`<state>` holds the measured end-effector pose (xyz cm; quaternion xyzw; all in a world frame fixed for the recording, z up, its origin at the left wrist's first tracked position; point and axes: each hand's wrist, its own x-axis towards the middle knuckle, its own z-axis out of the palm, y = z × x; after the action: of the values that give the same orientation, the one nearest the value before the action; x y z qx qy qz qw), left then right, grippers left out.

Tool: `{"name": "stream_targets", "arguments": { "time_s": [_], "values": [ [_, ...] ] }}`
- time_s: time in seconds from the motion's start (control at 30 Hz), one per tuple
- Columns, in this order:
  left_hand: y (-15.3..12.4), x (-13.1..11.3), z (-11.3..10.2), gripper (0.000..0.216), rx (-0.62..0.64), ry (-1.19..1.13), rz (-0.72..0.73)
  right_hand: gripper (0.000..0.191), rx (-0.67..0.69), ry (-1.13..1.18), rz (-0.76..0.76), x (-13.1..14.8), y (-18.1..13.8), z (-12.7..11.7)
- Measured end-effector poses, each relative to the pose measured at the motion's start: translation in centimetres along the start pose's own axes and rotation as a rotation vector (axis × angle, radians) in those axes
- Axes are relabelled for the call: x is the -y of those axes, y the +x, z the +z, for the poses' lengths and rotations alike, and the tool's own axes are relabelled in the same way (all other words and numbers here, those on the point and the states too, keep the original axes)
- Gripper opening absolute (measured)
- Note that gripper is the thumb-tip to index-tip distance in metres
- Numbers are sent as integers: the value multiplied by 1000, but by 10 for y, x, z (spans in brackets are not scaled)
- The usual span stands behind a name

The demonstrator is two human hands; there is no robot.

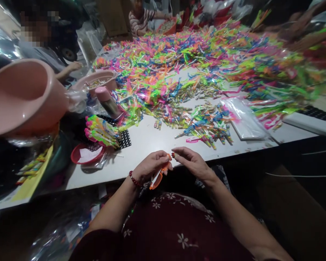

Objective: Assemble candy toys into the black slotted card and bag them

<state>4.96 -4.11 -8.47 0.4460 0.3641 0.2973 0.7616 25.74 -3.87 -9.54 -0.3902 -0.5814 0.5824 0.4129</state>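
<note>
My left hand (149, 168) is closed around an orange plastic piece (157, 178) that hangs down from the fingers at the near table edge. My right hand (191, 161) pinches a small item (173, 155) at its fingertips, right beside the orange piece's top. Both hands are over my lap, just at the white table (143, 143). A loose pile of small colourful parts (206, 125) lies on the table just beyond my hands.
A huge heap of neon plastic strips (206, 54) covers the far table. A clear bag (243, 119) lies right. At left are a pink basin (21, 94), a pink-capped bottle (107, 99), assembled pieces (101, 132) and a red tray (85, 154). Other people sit at the far left and far end.
</note>
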Motion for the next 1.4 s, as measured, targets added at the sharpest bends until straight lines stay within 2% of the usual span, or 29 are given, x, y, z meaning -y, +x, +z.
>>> {"name": "stream_targets", "arguments": {
  "time_s": [0.3,0.5,0.8,0.97,1.03,1.2,1.4],
  "values": [
    [-8,-7,2,40,97,139,-102,30,35,-15,0,-3,-2,-6],
    [-11,-4,1,39,102,174,-142,28,143,-47,17,2,-1,-13],
    [-7,-5,3,30,245,58,-273,30,328,-102,28,9,0,-27],
    [-5,-12,8,30,210,306,-212,27,294,-177,-49,7,-4,-34],
    [-4,-16,11,31,210,377,-189,27,277,-162,-36,8,-7,-37],
    [-2,-20,15,31,314,267,-269,30,305,-100,75,12,-14,-40],
    [-2,-19,20,32,311,269,-308,24,309,-257,-73,11,-21,-41]
  ]
}}
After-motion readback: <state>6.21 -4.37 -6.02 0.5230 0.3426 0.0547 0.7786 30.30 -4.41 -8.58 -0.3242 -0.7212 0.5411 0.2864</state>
